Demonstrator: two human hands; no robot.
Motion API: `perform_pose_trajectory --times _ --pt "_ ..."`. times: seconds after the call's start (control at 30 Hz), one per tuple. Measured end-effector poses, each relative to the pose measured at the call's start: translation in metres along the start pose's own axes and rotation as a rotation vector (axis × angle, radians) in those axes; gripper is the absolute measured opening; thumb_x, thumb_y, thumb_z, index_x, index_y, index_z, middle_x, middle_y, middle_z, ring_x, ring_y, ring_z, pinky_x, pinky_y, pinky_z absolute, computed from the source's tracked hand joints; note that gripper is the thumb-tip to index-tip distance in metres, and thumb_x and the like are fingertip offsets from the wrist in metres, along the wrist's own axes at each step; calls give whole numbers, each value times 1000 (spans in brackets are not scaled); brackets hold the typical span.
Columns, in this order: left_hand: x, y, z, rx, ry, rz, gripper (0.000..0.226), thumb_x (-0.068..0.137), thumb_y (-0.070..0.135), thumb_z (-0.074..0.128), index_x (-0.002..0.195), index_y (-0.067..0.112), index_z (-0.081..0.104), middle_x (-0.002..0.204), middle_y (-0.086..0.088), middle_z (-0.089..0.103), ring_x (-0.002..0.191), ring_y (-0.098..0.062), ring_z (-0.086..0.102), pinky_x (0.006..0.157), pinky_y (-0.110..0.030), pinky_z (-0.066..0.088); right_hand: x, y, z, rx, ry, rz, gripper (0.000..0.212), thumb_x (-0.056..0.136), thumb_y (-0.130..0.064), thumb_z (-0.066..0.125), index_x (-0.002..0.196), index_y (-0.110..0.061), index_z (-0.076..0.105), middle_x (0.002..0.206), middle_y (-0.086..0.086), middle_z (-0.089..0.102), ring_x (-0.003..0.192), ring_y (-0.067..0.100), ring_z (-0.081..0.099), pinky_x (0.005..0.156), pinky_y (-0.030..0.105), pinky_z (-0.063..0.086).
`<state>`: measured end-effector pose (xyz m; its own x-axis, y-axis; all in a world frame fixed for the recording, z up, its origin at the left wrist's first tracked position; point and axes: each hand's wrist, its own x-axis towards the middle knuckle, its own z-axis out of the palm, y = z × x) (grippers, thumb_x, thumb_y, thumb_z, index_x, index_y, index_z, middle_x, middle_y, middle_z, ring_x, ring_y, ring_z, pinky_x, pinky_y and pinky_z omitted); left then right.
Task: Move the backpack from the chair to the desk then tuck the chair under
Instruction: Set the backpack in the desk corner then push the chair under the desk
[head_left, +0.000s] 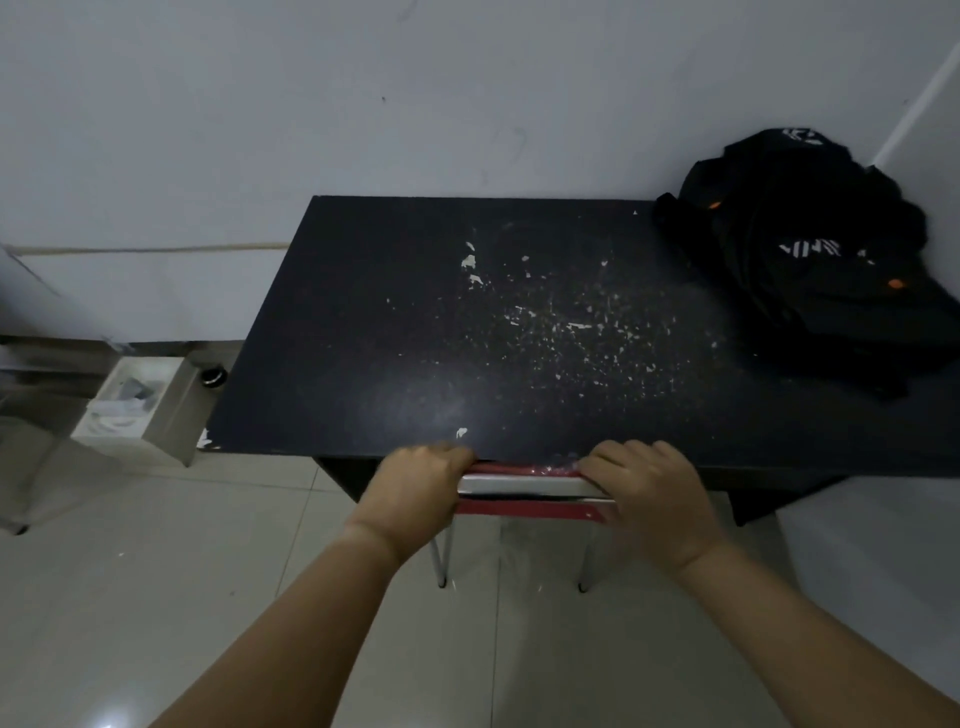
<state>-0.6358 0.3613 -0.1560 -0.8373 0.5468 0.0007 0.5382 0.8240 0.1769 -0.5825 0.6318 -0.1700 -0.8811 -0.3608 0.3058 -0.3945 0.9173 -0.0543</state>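
A black backpack (800, 249) with white lettering and orange tabs lies slumped on the right end of the black desk (395, 332), against the wall corner. The chair (530, 491) has a red and white backrest and thin metal legs. It stands pushed in at the desk's front edge, with its seat hidden beneath the top. My left hand (415, 488) grips the left end of the backrest. My right hand (649, 493) grips the right end.
The desk top is scratched with pale flecks. A white wall runs behind it. A small metal bin (150, 410) with white contents stands on the pale tiled floor left of the desk, beside a metal frame (31, 395).
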Motion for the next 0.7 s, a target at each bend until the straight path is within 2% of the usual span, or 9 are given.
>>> perform_pose_trajectory --times 0.13,0.23,0.43,0.53,0.6,0.7 --pt "7 0 2 -16 -13 32 27 63 -1 67 82 18 67 74 1 70 62 -22 66 54 -31 55 2 10 -3 2 -25 -62 14 79 -10 71 85 -23 66 82 -5 65 62 17 52 60 27 22" --pt "6 -1 3 -39 -28 29 24 71 6 65 90 20 68 81 1 73 70 -21 68 61 -34 57 2 10 -3 12 -35 -53 15 78 -8 66 84 -22 66 82 -4 65 62 18 52 58 28 25" --pt "4 3 -5 -20 -82 24 23 78 11 67 96 23 67 90 3 73 76 -19 69 67 -31 57 2 4 -6 30 -101 41 22 72 -12 79 80 -21 61 77 -4 62 61 18 54 53 29 32" --pt "1 14 -14 51 -117 -61 21 78 14 67 96 25 65 90 4 72 78 -20 68 68 -33 52 3 -6 -17 -7 -232 177 27 72 -22 80 87 -25 58 82 -5 61 70 17 56 57 31 35" --pt "-4 24 -20 133 -150 -177 24 80 19 69 102 26 63 96 4 72 86 -21 68 75 -34 49 2 -17 -27 -24 -284 261 26 76 -28 77 90 -26 55 87 -6 60 78 17 56 62 32 36" --pt "-22 50 -25 185 -201 -339 50 80 27 70 126 23 49 122 -2 60 112 -26 58 90 -42 47 -8 -34 -41 36 -309 386 27 80 -25 73 101 -24 55 99 -1 60 90 21 56 69 34 38"
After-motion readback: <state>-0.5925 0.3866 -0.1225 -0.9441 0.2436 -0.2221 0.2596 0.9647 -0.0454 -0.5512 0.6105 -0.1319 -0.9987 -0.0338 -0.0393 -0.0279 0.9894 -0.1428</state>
